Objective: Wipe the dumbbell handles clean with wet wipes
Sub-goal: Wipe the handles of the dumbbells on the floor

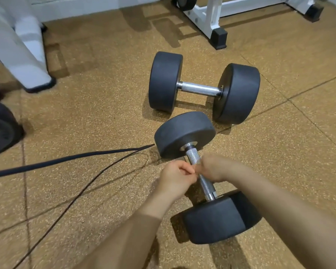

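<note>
1. Chrome knurled handle (pixel 199 169) of the near black rubber-ended dumbbell (pixel 184 133) lies at six o'clock on the speckled cork-coloured floor (pixel 105 105); it could roll under side pressure.
2. Left hand (pixel 176 178) and right hand (pixel 213 167) are curled together at the bar; no wipe is visible, so I cannot tell what they pinch.
3. The second dumbbell (pixel 202 88) at twelve o'clock nearly touches and may knock the near one.
4. Black cables (pixel 66 162) at nine o'clock could snag.

Speckled tan rubber floor tiles (pixel 97 105), white equipment frame (pixel 208 18) with black feet, pale wall behind.

Both hands (pixel 194 171) curled at near dumbbell handle (pixel 202 177), second dumbbell (pixel 202 88) beyond
</note>
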The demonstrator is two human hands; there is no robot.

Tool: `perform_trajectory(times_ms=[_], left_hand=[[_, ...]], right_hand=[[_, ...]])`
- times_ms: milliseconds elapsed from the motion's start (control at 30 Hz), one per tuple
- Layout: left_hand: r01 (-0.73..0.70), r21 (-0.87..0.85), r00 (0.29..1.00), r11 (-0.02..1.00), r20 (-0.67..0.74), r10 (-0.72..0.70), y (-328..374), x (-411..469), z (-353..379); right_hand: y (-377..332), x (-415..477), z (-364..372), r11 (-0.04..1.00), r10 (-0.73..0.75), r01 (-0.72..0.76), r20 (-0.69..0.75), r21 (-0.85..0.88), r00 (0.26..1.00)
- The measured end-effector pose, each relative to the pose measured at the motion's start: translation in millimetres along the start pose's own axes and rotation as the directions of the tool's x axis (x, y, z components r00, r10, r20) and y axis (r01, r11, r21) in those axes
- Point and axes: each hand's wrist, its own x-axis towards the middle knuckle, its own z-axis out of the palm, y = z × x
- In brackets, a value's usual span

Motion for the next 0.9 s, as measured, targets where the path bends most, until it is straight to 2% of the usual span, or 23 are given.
perform_trajectory(times_ms=[133, 233, 333, 367, 467, 567, 667, 800, 867, 900], left_hand=[[0.001, -0.048, 0.997, 0.999, -0.081, -0.005, 0.3, 12.1, 1.4], [0.067, -0.003, 0.997, 0.998, -0.035, -0.067, -2.6, 4.0, 6.1], [0.068, 0.184, 0.991, 0.981, 0.097, -0.087, -8.6, -8.5, 11.4], [0.047, 0.239, 0.986, 0.970, 0.142, -0.083, -7.6, -11.3, 11.8], [0.016, 0.227, 0.973, 0.974, 0.219, -0.067, 1.7, -15.6, 6.6], [-0.005, 0.136, 0.990, 0.991, 0.141, -0.014, 3.2, -11.3, 4.6], [0.021, 0.121, 0.993, 0.992, 0.110, -0.034, -1.4, -10.3, 10.4], [-0.018, 0.302, 0.986, 0.953, 0.163, -0.033, -3.5, -13.4, 21.4], [-0.101, 0.410, 0.990, 0.906, 0.128, 0.053, 5.6, -18.8, 24.6], [-0.175, 0.504, 0.984, 0.846, 0.127, 0.128, 12.6, -20.5, 25.4]], right_hand=[[-0.7, 14.9, 0.2, 0.988, -0.088, 0.106, -0.154, 0.110, 0.984], [10.4, -6.4, 3.8, 0.996, -0.093, 0.091, -0.078, -0.023, 0.993], [16.3, -29.0, 2.8, 0.953, -0.036, 0.045, 0.037, -0.300, 0.999], [16.5, -31.4, 0.7, 0.941, -0.014, 0.031, 0.054, -0.338, 0.998], [16.7, -26.3, -11.0, 0.958, 0.049, -0.020, 0.094, -0.286, 0.994], [18.3, -26.5, -19.4, 0.967, 0.048, -0.038, 0.032, -0.253, 0.998], [23.4, -30.3, -16.7, 0.955, 0.061, -0.050, 0.031, -0.291, 0.998], [28.3, -31.3, -11.2, 0.938, 0.107, -0.062, 0.115, -0.341, 0.988], [30.6, -25.0, -10.4, 0.939, 0.121, -0.072, 0.126, -0.337, 0.985], [31.6, -22.2, -9.9, 0.943, 0.129, -0.084, 0.121, -0.322, 0.984]])
